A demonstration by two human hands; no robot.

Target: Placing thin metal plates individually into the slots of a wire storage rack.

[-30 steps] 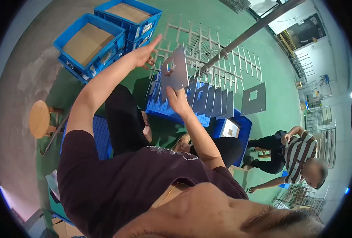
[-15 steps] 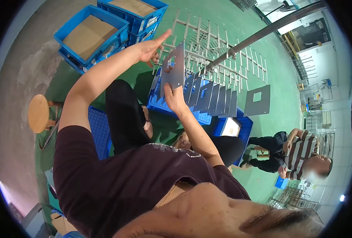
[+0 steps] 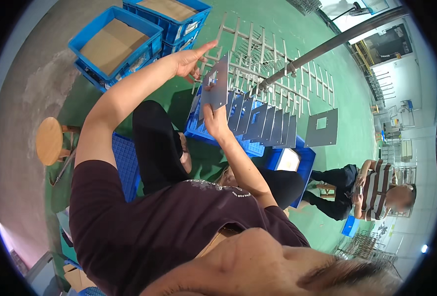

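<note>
My right hand [image 3: 216, 121] grips a grey metal plate [image 3: 218, 91] by its lower part. The thumb lies on the near face, and fingertips behind it show through the plate's rectangular cutout. To the left of the plate, my left hand [image 3: 188, 62] is open and holds nothing, its index finger stretched out. Beyond the held plate, several similar grey plates [image 3: 254, 123] hang in a row on a metal rack [image 3: 258, 54]. One more plate with a square cutout [image 3: 321, 128] hangs apart at the right end.
Blue crates [image 3: 158, 37] with cardboard on top stand at the far left. A blue crate [image 3: 198, 129] sits under the rack, another [image 3: 304, 155] to its right. A thick metal pole [image 3: 327, 48] slants overhead. A round wooden stool [image 3: 49, 141] stands left. Another person [image 3: 373, 192] sits at right.
The view has shifted slightly. My left hand's fingers have turned a little beside the plate, while my right hand keeps its grip. The other person's hands have moved closer together.
</note>
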